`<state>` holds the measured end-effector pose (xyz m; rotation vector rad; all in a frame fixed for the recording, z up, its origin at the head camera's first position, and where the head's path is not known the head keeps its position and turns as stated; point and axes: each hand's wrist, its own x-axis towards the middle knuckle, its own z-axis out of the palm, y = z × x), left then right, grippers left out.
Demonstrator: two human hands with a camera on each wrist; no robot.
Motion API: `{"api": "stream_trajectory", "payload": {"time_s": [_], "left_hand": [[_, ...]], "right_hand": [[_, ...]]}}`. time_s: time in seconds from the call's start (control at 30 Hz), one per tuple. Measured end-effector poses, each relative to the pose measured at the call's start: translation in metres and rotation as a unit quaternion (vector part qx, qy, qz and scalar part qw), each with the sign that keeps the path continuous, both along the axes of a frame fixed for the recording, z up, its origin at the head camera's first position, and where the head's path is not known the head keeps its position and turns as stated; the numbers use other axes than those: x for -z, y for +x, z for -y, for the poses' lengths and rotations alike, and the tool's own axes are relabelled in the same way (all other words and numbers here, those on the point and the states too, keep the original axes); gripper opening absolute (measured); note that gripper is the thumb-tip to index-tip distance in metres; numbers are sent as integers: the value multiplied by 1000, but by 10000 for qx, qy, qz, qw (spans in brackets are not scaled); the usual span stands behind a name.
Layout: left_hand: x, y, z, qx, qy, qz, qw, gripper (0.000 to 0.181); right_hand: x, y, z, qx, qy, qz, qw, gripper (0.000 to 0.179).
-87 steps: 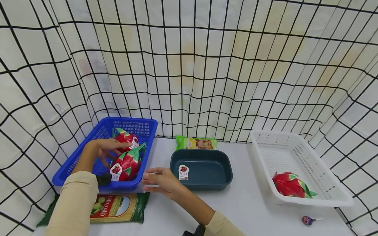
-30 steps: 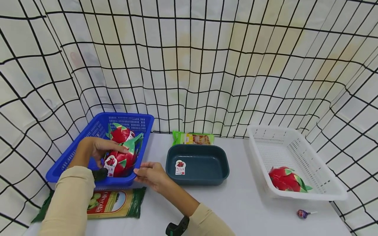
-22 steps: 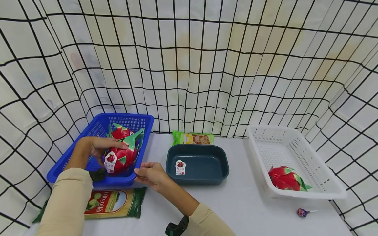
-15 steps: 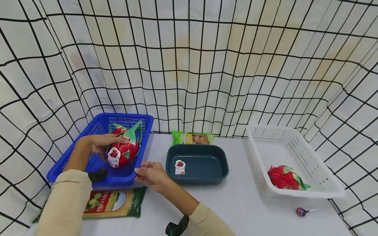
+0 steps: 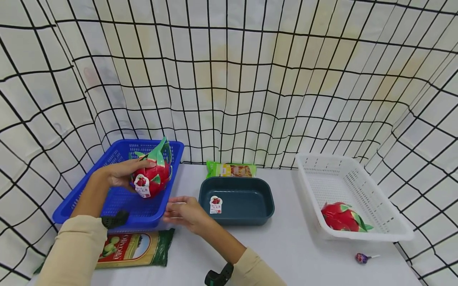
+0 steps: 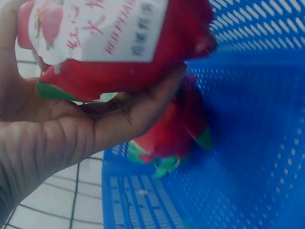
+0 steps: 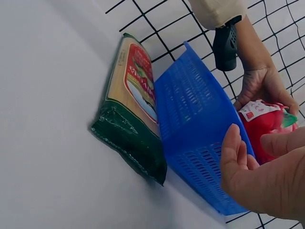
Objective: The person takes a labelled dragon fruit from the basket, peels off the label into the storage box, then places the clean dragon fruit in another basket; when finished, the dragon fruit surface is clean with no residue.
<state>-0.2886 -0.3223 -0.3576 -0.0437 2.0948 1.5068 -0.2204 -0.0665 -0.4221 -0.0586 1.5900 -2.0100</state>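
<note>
Okay, left hand (image 5: 123, 173) grips one dragon fruit (image 5: 156, 179) above the floor of the blue basket (image 5: 146, 222), right hand (image 5: 188, 213) loosely spread beside its wall, so smooth-looking skin could slip, perhaps dropping it onto the second dragon fruit (image 6: 170, 128).

This looks like a small staged booth, perhaps in a lab or studio: pale cloth walls (image 5: 200, 45) bearing a black grid enclose a white worktop (image 5: 304, 258) left, far and right, with a blue basket (image 5: 143, 223), a white basket (image 5: 390, 236) and packaged groceries (image 5: 132, 251) set out along it.
</note>
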Motion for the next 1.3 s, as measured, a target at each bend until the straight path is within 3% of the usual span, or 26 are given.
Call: {"api": "stream_trajectory", "payload": {"time_s": [0.2, 0.4, 0.53, 0.67, 0.8, 0.9, 1.0, 1.2, 1.3], "left_hand": [[-17, 5, -15, -86, 172, -193, 9996, 83], [-35, 16, -40, -367, 665, -417, 9962, 79], [-38, 30, -59, -576, 978, -493, 9923, 78], [-34, 49, -80, -760, 1307, -574, 9868, 75], [-26, 69, -105, -1297, 1885, -462, 9724, 71], [-20, 87, -122, -1751, 2456, -194, 9532, 72], [-11, 106, -137, -1993, 2935, 39, 9349, 72], [15, 139, -164, -2226, 3131, 446, 9222, 77], [31, 147, -179, -2517, 3331, 871, 9045, 83]], "right_hand": [[-3, -6, -22, -121, 124, -690, 9975, 25], [-13, -10, -51, 113, 331, -1210, 9920, 24], [-23, -8, -67, 324, 383, -1559, 9865, 24], [-31, -6, -82, 464, 630, -2022, 9762, 28], [-37, -4, -97, 588, 886, -2503, 9623, 32], [-41, -1, -109, 611, 1084, -2797, 9520, 35], [-42, 5, -120, 560, 1304, -2959, 9446, 36], [-38, 15, -145, 444, 1604, -3088, 9365, 32], [-34, 20, -155, 368, 1716, -3067, 9355, 31]]}}
